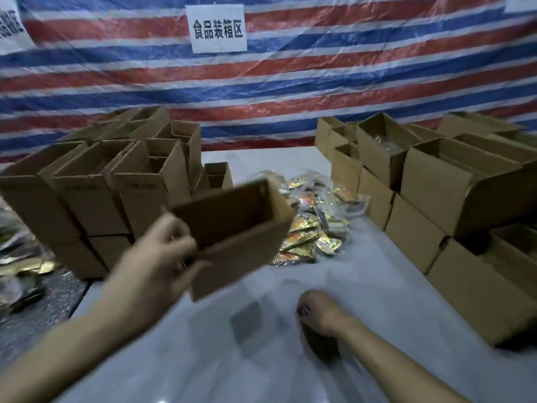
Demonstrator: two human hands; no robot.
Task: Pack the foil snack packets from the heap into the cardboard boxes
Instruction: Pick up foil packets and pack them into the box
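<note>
My left hand (162, 257) grips an open, empty cardboard box (241, 237) by its near left corner and holds it tilted in the air above the white table. Behind the box lies the heap of gold and orange foil snack packets (316, 219), partly hidden by it. My right hand (316, 312) hovers low over the table at the lower centre with its fingers curled downward; whether it holds anything I cannot tell, since the frame is blurred.
Stacks of open cardboard boxes stand at the left (96, 187) and the right (453, 199) of the white table (377, 286). Loose foil packets (23, 271) lie on the floor at far left. A striped tarp with a paper sign (218, 27) hangs behind.
</note>
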